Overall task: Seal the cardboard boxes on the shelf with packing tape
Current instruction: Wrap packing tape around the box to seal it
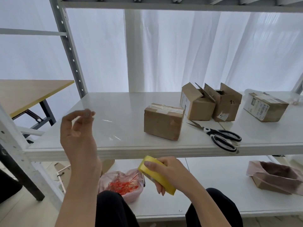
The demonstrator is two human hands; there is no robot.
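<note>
My right hand (170,171) grips a yellow-cored roll of packing tape (164,182) just below the front edge of the white shelf (124,151). My left hand (78,128) is raised over the shelf's left part, thumb and fingertips pinching the end of a clear tape strip (113,130) that runs faintly back toward the roll. A cardboard box (162,126) with tape across its top stands mid-shelf. Behind it are two boxes with open flaps, the left one (196,107) beside the right one (226,107). A labelled closed box (265,107) lies at the far right.
Black-and-white scissors (219,136) lie near the shelf's front edge, right of the taped box. On the lower shelf sit a pink bag of orange ties (123,185) and a box lined with a pink bag (275,176). A wooden table (24,94) stands at the left, beyond the shelf post (70,49).
</note>
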